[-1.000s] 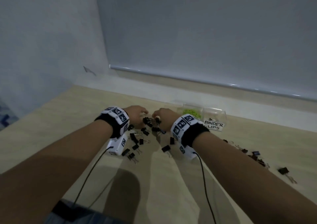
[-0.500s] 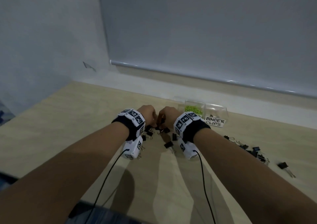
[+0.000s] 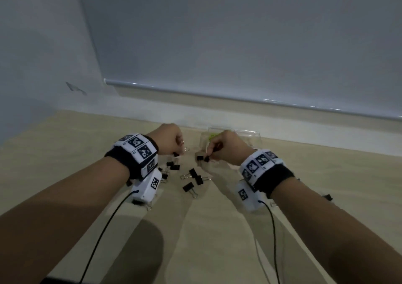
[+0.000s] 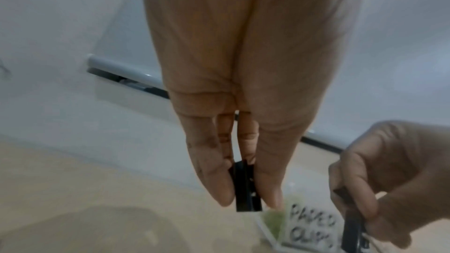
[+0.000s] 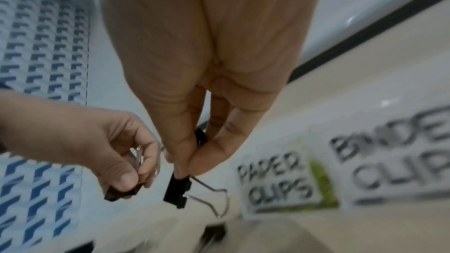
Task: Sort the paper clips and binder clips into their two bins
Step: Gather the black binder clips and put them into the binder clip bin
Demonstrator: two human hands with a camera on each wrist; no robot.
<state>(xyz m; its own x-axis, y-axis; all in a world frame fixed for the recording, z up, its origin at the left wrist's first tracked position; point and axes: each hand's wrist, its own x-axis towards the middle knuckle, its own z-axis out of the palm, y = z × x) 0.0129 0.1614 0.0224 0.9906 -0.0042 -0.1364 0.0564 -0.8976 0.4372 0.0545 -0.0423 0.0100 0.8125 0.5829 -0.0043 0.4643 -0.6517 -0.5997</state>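
Note:
My left hand (image 3: pixel 171 141) is lifted off the table and pinches a black binder clip (image 4: pixel 246 188) between thumb and fingers. A little to its right, my right hand (image 3: pixel 221 146) pinches another black binder clip (image 5: pixel 176 189), whose wire handle hangs free. Several more black binder clips (image 3: pixel 193 179) lie scattered on the wooden table (image 3: pixel 217 229) below and between both hands. Behind my right hand stand two clear bins: the paper clips bin (image 5: pixel 280 178), holding green clips (image 3: pixel 212 135), and the binder clips bin (image 5: pixel 394 164) to its right.
The bins stand near the table's far edge, by a white sill and a lowered grey blind (image 3: pixel 239 44). Another binder clip (image 3: pixel 328 196) lies on the table to the right of my right forearm. Cables run back from both wrist cameras.
Both hands have risen from the clip pile and moved apart, each carrying a black binder clip. The right hand has shifted right, in front of the bins.

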